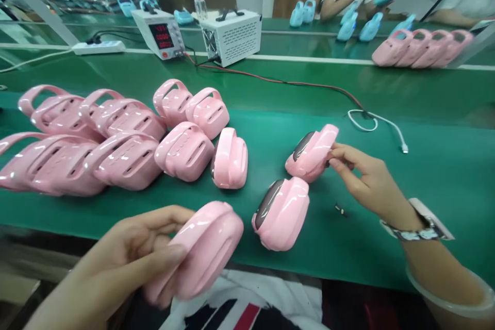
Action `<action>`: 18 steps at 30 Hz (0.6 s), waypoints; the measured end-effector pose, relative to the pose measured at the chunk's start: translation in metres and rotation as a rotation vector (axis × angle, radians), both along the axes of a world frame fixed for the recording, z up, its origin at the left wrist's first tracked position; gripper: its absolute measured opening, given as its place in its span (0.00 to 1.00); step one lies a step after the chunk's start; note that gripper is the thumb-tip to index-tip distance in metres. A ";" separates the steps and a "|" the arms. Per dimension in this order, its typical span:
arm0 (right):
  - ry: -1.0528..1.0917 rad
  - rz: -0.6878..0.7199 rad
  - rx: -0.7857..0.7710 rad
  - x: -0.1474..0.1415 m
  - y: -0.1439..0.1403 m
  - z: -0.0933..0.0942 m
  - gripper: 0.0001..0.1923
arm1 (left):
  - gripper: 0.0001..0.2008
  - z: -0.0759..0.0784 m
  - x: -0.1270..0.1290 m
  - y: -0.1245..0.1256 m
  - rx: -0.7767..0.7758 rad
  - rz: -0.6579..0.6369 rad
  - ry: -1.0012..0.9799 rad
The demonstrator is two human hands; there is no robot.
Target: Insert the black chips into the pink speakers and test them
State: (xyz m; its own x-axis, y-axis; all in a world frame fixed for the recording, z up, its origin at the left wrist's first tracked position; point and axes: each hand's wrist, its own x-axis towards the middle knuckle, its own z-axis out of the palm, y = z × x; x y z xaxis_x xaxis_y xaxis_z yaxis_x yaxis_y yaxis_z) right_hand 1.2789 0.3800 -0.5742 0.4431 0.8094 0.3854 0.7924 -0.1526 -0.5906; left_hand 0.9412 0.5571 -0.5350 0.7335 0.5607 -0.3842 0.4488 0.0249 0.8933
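My left hand (143,252) is wrapped round a glossy pink handled device (204,252), lifted above the front edge of the table. Its rounded shell is turned partly toward me. With thumb and fingers, my right hand (359,172) pinches the side of a second pink handled device (313,154), which has a dark panel on its left face. Just in front of that one, a third pink device (284,214) with a dark panel stands on the green mat, touched by neither hand. Small loose bits (340,210) lie below my right hand.
Several pink devices (185,152) stand in rows on the left. Behind are a power supply (158,33), a white metal box (232,36) and a power strip (98,47). A white cable (390,121) lies right. Across the table a person (344,0) handles blue devices (348,26).
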 end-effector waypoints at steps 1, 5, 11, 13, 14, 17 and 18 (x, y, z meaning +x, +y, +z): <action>0.000 -0.021 -0.001 -0.001 0.000 0.000 0.06 | 0.17 -0.001 0.003 -0.003 -0.087 0.009 -0.012; 0.011 -0.090 -0.006 -0.006 0.000 -0.001 0.06 | 0.20 0.011 0.019 -0.007 0.080 0.077 -0.023; 0.030 -0.091 0.022 -0.009 0.003 0.000 0.07 | 0.13 0.038 0.078 -0.034 0.821 -0.382 -0.034; 0.062 -0.100 0.024 -0.008 0.004 0.000 0.07 | 0.16 0.038 0.110 -0.047 0.881 -0.600 0.056; 0.089 -0.102 0.024 -0.007 0.004 0.000 0.07 | 0.14 0.037 0.124 -0.051 0.927 -0.651 0.095; 0.172 -0.090 0.037 -0.004 0.004 -0.001 0.07 | 0.02 0.036 0.150 -0.051 0.990 -0.702 0.138; 0.187 -0.086 0.044 -0.003 0.004 -0.001 0.07 | 0.08 0.037 0.153 -0.047 0.959 -0.710 0.128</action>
State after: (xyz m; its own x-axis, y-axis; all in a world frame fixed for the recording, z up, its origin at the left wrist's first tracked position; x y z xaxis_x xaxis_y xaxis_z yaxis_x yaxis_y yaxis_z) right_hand 1.2754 0.3844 -0.5755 0.5771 0.7497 0.3239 0.6535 -0.1861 -0.7337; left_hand 1.0939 0.5101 -0.4981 0.9818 0.1440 -0.1240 0.1798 -0.9153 0.3605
